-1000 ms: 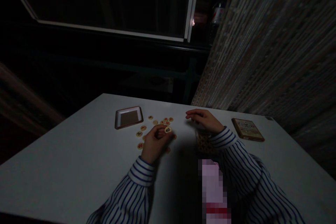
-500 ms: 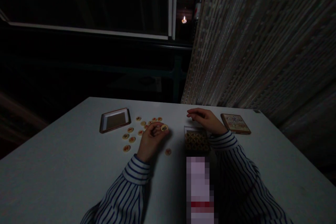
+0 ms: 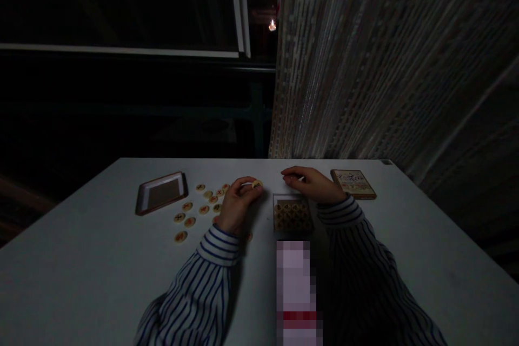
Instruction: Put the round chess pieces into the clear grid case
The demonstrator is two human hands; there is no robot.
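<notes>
Between thumb and fingers, my left hand [image 3: 239, 205] pinches a round wooden game piece [image 3: 257, 184] with a dark character, held above the table left of the box. My right hand [image 3: 312, 183] hovers palm down just past the upper right of the box, its fingers bent and a gap between thumb and fingertips; nothing shows in it. The open box [image 3: 276, 200] has rows of round pieces [image 3: 292, 216] in its nearer part. Several loose pieces [image 3: 190, 221], with red or dark characters, lie scattered left of my left hand; one is partly hidden by my wrist.
An empty shallow tray [image 3: 140, 205] lies at the left on the white table [image 3: 97, 275]. A flat printed case [image 3: 357, 184] is at the right. Beaded curtain strands [image 3: 348, 65] hang behind the table's far edge. A blurred patch covers the near middle.
The view has shifted to the right. My left hand, still pinching the piece, is nearer the box's upper left and my right hand. The right hand has changed little.
</notes>
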